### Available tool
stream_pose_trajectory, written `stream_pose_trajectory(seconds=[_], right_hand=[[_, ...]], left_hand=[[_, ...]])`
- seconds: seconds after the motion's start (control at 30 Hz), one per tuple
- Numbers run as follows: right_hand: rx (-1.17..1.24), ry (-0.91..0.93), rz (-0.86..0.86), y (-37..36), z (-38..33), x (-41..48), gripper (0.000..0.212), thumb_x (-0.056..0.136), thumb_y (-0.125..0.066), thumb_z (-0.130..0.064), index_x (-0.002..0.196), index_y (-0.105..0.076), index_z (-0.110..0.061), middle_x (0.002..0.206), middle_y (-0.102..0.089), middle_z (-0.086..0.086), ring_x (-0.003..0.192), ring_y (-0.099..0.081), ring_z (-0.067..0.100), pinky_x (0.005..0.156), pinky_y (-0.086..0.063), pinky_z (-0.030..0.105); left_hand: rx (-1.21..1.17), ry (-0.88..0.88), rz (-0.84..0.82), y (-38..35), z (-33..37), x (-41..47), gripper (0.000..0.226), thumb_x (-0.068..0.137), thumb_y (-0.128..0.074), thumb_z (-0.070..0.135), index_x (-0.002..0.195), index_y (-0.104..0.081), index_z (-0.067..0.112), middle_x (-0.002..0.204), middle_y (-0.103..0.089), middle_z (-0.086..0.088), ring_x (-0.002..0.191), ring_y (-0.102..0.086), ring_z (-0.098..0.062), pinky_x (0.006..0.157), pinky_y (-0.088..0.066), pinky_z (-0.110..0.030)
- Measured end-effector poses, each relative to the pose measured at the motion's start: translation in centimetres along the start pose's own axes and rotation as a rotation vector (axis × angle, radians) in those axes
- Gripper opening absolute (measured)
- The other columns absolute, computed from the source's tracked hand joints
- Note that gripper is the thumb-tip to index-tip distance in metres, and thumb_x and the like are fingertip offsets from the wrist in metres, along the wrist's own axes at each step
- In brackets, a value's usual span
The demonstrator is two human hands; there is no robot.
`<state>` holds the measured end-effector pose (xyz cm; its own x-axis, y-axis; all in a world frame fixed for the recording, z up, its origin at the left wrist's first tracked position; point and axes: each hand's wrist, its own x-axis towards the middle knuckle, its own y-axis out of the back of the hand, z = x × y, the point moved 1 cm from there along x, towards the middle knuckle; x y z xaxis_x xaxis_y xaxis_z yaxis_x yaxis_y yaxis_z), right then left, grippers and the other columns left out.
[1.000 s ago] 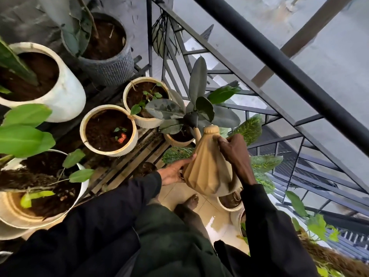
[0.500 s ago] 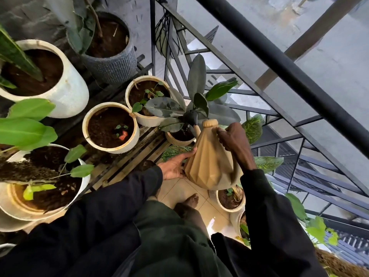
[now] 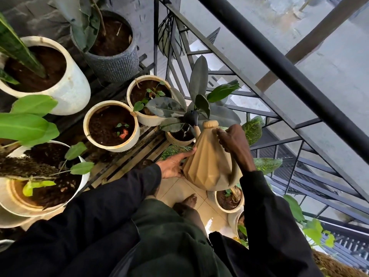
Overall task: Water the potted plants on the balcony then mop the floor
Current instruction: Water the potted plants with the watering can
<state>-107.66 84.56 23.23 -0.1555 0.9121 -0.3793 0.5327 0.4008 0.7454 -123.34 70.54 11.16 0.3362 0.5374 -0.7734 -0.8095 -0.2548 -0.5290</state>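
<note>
Two hands are working one watering can [image 3: 207, 162] — the right hand [image 3: 232, 140] is curling round its handle, the left hand [image 3: 171, 166] is bracing its side with near-straight fingers [image 3: 187, 152]. The can is riding higher than a second ago, its black rose [image 3: 191, 117] tipping over the small cream pot [image 3: 175, 141]: watering is underway. Six pots [image 3: 119, 148] are sitting on the rack [image 3: 127, 162] — two floor pots [image 3: 217, 200] are standing below.

Both hands hold the tan watering can [image 3: 207, 162] — spout over a small pot [image 3: 175, 139].
</note>
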Motion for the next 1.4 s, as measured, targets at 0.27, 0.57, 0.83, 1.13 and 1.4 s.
stream_pose_trajectory(seconds=[0.27, 0.57, 0.83, 1.13, 1.4], right_hand=[[0.104, 0.008, 0.03, -0.5, 1.3, -1.9, 0.087, 0.078, -0.057, -0.065, 0.081, -0.064, 0.022, 0.074, -0.066, 0.039, 0.055, -0.048, 0.022, 0.051, -0.043, 0.043], [0.201, -0.073, 0.159, -1.7, 4.7, -5.2, 0.083, 0.083, -0.067, -0.069, 0.071, -0.069, 0.013, 0.07, -0.069, 0.031, 0.048, -0.048, 0.015, 0.052, -0.042, 0.029], [0.296, -0.059, 0.247, -2.9, 6.8, -8.2, 0.067, 0.098, -0.077, -0.04, 0.056, -0.054, 0.006, 0.048, -0.044, 0.013, 0.045, -0.035, 0.015, 0.051, -0.037, 0.025], [0.32, -0.015, 0.3, -3.1, 7.5, -10.3, 0.063, 0.1, -0.073, -0.034, 0.051, -0.037, -0.022, 0.047, -0.028, -0.008, 0.036, -0.023, 0.009, 0.042, -0.028, 0.015], [0.372, -0.019, 0.338, -3.9, 9.1, -10.6, 0.056, 0.098, -0.074, -0.042, 0.054, -0.049, -0.018, 0.051, -0.04, 0.0, 0.045, -0.031, 0.009, 0.049, -0.032, 0.023]], left_hand=[[0.046, -0.025, -0.012, -0.1, 0.1, -1.1, 0.114, 0.054, -0.092, 0.063, 0.147, -0.044, 0.019, 0.137, -0.055, -0.02, 0.124, -0.057, -0.038, 0.101, -0.052, -0.058], [0.183, -0.056, -0.03, -0.5, -0.6, -1.7, 0.114, 0.046, -0.093, 0.066, 0.142, -0.053, 0.02, 0.131, -0.065, -0.011, 0.123, -0.06, -0.03, 0.106, -0.049, -0.054], [0.193, -0.051, 0.027, -0.8, -1.3, -2.2, 0.099, 0.071, -0.089, 0.043, 0.152, -0.034, 0.021, 0.136, -0.059, -0.01, 0.127, -0.057, -0.029, 0.088, -0.054, -0.039], [0.209, -0.071, 0.062, -1.3, -1.4, -2.5, 0.129, 0.053, -0.098, 0.044, 0.158, -0.026, 0.023, 0.148, -0.052, -0.009, 0.135, -0.048, -0.027, 0.113, -0.036, -0.05], [0.204, -0.103, 0.113, -1.5, -1.7, -2.7, 0.122, 0.061, -0.094, 0.037, 0.159, -0.023, 0.021, 0.155, -0.043, -0.013, 0.136, -0.043, -0.028, 0.1, -0.036, -0.039]])
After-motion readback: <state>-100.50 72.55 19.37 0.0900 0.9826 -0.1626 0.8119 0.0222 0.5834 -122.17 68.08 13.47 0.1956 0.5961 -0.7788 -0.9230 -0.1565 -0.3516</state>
